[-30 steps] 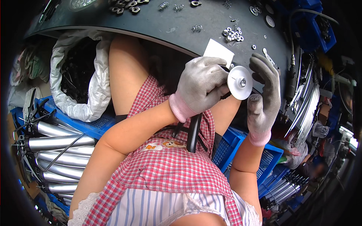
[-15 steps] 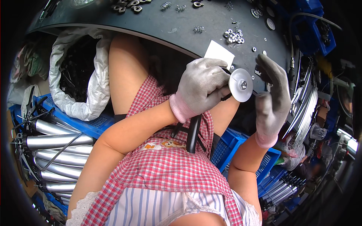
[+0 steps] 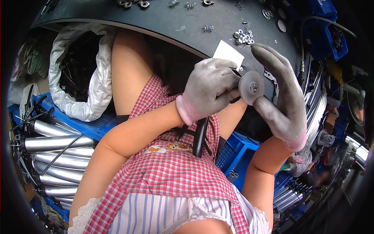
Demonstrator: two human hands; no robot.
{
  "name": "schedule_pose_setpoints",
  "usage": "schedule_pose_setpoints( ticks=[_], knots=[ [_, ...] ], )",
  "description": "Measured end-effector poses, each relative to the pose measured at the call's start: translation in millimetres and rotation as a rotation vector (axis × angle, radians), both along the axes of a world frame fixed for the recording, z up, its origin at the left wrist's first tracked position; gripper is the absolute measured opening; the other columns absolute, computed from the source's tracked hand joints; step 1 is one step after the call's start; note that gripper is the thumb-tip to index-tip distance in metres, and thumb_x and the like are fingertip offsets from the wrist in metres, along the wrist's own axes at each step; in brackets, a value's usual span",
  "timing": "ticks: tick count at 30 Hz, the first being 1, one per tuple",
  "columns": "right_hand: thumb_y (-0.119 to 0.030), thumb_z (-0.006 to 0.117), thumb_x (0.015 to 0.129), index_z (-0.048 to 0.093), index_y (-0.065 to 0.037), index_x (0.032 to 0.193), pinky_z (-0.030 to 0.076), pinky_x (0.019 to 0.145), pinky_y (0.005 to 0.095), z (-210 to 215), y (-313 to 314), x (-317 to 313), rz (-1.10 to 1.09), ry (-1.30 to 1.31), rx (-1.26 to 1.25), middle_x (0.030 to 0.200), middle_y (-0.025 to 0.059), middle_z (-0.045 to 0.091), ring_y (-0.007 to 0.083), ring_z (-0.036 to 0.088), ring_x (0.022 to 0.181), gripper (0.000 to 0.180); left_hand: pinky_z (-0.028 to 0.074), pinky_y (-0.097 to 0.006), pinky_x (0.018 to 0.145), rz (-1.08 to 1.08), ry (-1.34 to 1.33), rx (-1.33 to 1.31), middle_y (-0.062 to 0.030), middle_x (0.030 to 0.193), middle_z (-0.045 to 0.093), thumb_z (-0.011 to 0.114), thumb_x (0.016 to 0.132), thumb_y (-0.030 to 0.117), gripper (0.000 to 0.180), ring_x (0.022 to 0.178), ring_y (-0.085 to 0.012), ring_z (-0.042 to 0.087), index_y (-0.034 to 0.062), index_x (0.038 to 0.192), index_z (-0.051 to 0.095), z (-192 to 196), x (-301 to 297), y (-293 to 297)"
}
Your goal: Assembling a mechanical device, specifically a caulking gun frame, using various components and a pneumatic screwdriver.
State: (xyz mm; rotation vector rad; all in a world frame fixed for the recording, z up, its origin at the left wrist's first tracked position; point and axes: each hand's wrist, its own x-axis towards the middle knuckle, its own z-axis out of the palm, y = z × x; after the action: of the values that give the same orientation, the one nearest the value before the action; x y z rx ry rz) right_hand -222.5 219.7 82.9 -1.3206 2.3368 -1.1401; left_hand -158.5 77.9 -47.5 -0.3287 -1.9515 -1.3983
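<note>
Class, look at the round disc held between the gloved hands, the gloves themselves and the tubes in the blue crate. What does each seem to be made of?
Disc: probably plastic or dull metal; matt grey, with a shiny metal washer or screw at its centre.
Gloves, left hand and right hand: knitted fabric, likely coated; grey, with ribbed pink cuffs.
Tubes: polished metal; bright mirror-like streaks.
Crate: plastic; moulded grid wall.

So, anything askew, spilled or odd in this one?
Nothing stands out. The left hand grips a black part with a grey disc, the right hand is open beside it, and nuts lie scattered on the dark table.
</note>
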Motion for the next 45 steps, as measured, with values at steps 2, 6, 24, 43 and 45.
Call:
schedule_pose_setpoints(
  ticks=[2, 6, 24, 43, 45],
  knots=[
    [-0.020, 0.071, 0.070, 0.059, -0.005, 0.128, 0.041, 0.102, 0.0432, 7, 6, 1, 0.000, 0.086, 0.090, 0.128, 0.0200, 0.056, 0.0352, 0.055, 0.119, 0.061, 0.051, -0.042, 0.075, -0.023, 0.030, -0.033, -0.0076, 0.080, 0.066, 0.074, 0.072, 0.018, 0.016, 0.088, -0.0298, 0.066, 0.0060, 0.076, 0.064, 4, -3, 4],
    [-0.023, 0.074, 0.070, 0.061, -0.007, 0.125, 0.047, 0.096, 0.0442, -3, 9, -2, 0.050, 0.153, 0.181, 0.126, 0.0191, 0.057, 0.0364, 0.059, 0.114, 0.059, 0.050, -0.042, 0.075, -0.011, 0.027, -0.006, -0.0069, 0.080, 0.066, 0.073, 0.072, 0.018, 0.015, 0.091, -0.0294, 0.065, 0.0070, 0.075, 0.064, 1, -2, 1],
    [-0.057, 0.077, 0.069, 0.062, -0.001, 0.123, 0.043, 0.099, 0.0422, -12, 16, 11, -0.163, 0.023, -0.062, 0.127, 0.0184, 0.057, 0.0311, 0.057, 0.117, 0.079, 0.052, -0.042, 0.077, -0.048, -0.013, -0.035, -0.0088, 0.079, 0.066, 0.070, 0.067, 0.009, 0.013, 0.094, -0.0316, 0.067, 0.0037, 0.078, 0.065, 3, 1, 2],
    [-0.006, 0.077, 0.068, 0.071, -0.006, 0.084, 0.050, 0.082, 0.0372, -2, 1, 35, -0.390, 0.263, 0.038, 0.095, 0.0084, 0.068, 0.0263, 0.065, 0.095, 0.017, 0.051, -0.042, 0.077, -0.026, 0.011, -0.029, -0.0095, 0.082, 0.066, 0.070, 0.069, 0.013, 0.016, 0.094, -0.0318, 0.066, 0.0033, 0.081, 0.066, 4, -1, 3],
    [-0.008, 0.078, 0.067, 0.071, -0.007, 0.083, 0.050, 0.081, 0.0377, -4, 2, 32, -0.328, 0.398, 0.050, 0.095, 0.0078, 0.068, 0.0265, 0.064, 0.096, 0.018, 0.051, -0.042, 0.077, -0.028, 0.000, -0.038, -0.0093, 0.081, 0.066, 0.069, 0.069, 0.011, 0.015, 0.094, -0.0321, 0.066, 0.0035, 0.081, 0.066, 2, -1, 2]
  ],
)
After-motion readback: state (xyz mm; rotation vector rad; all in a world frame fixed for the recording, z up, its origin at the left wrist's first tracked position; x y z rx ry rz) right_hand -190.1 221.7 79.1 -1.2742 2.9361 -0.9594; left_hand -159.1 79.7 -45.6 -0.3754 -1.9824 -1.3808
